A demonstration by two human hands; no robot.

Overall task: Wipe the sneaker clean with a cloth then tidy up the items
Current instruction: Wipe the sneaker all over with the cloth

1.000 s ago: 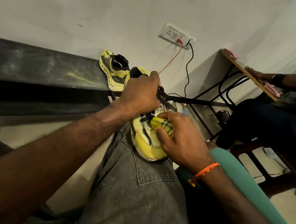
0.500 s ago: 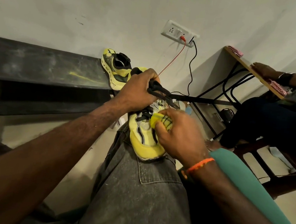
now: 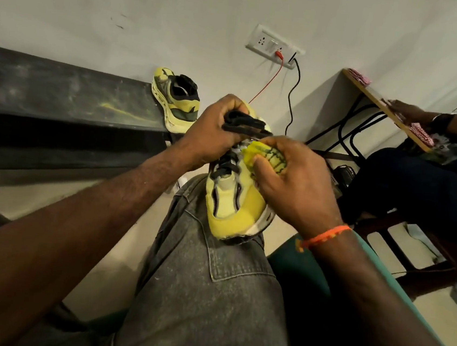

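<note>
Yellow sneaker (image 3: 232, 201) rests on person's grey-jeaned knee (image 3: 210, 283), toe toward camera. Left hand (image 3: 211, 134) curled around black tongue and collar, gripping it. Right hand (image 3: 296, 183) pinches bunched yellow cloth (image 3: 265, 155) against sneaker's upper side. Matching sneaker (image 3: 175, 99) sits on dark bench (image 3: 61, 93) by wall.

1. Your left hand (image 3: 211, 134) reaches forward on an extended forearm, fingers curled tight in a grip, knuckles up.
2. Your right hand (image 3: 296, 185) sits just beside it, fingers and thumb bunched around a wad, wrist bent inward.
3. Both forearms converge over your raised knee.
</note>
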